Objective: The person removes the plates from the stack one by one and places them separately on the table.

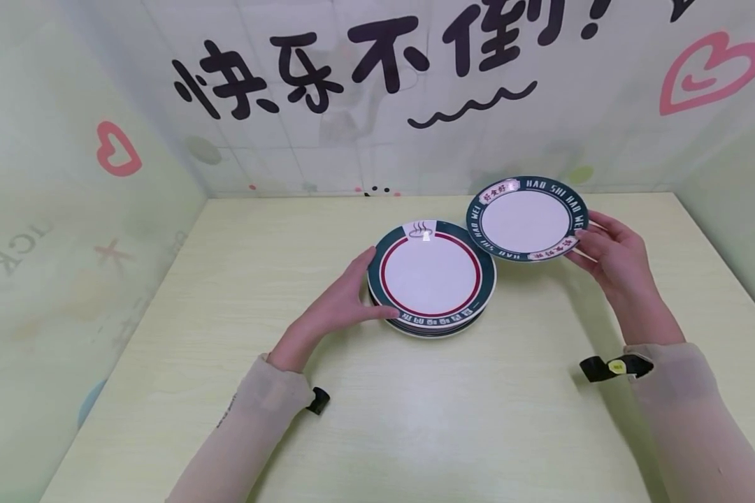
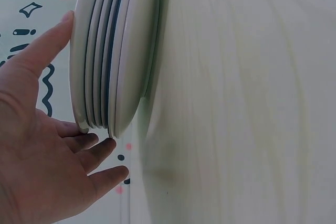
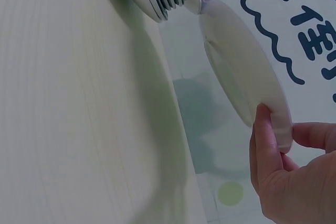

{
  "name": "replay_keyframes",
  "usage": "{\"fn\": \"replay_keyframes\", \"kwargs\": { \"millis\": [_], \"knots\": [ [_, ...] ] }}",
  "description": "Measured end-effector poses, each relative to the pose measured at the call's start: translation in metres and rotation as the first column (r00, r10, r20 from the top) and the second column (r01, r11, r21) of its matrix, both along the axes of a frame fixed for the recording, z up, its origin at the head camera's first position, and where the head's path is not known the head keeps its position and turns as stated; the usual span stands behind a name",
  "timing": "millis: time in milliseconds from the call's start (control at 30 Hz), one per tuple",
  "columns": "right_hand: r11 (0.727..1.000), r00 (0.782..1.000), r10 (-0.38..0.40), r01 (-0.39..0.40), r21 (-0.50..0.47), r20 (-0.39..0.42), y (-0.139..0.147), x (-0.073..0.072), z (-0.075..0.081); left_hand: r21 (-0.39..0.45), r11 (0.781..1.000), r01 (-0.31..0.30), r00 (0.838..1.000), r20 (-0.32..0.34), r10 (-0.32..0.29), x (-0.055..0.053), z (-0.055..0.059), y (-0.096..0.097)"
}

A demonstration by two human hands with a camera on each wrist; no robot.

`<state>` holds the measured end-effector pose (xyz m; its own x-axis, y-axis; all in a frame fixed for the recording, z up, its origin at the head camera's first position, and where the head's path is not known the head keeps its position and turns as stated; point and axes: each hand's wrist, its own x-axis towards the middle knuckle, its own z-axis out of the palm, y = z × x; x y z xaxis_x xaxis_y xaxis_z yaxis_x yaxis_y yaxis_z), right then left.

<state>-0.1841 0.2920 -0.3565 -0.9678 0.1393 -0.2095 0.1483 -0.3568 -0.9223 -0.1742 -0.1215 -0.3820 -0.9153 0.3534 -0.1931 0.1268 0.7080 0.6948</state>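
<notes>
Near the middle of the table stands a stack of several plates (image 1: 430,276), its top one white with a dark green rim and a red ring. My left hand (image 1: 346,297) rests against the left side of the stack, thumb and fingers spread along the edges in the left wrist view. A round plate (image 1: 525,216) with a green lettered rim is in my right hand (image 1: 619,262), pinched at its right edge between thumb and fingers. It is raised and tilted, its left edge meeting the stack's upper right rim. The right wrist view shows its pale underside (image 3: 241,61).
The pale wooden table (image 1: 226,293) reaches back to a printed wall (image 1: 314,147) with large black characters. A side wall (image 1: 56,244) rises at the left and another (image 1: 742,181) at the right.
</notes>
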Motion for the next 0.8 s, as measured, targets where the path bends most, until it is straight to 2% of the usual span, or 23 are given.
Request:
{"fn": "replay_keyframes", "kwargs": {
  "millis": [267, 400, 633, 800],
  "knots": [
    [0.999, 0.999, -0.024, 0.022, 0.037, 0.040, 0.0017, -0.0026, -0.0012, 0.003, 1.000, 0.003, 1.000, 0.000, -0.003, -0.0004, -0.0008, -0.0004],
    [0.999, 0.998, -0.038, 0.037, 0.021, 0.044, 0.0025, -0.0032, -0.0017, 0.004, 1.000, 0.003, 1.000, -0.003, -0.003, -0.0002, -0.0010, -0.0005],
    [0.997, 0.999, -0.041, 0.042, -0.069, 0.011, 0.0040, -0.0045, -0.0042, 0.005, 1.000, 0.002, 1.000, 0.001, -0.002, -0.0002, -0.0015, -0.0008],
    [0.998, 0.998, -0.053, 0.054, -0.040, 0.028, 0.0043, -0.0052, -0.0051, -0.004, 1.000, 0.001, 1.000, 0.004, -0.001, 0.0004, -0.0006, -0.0007]
  ]
}}
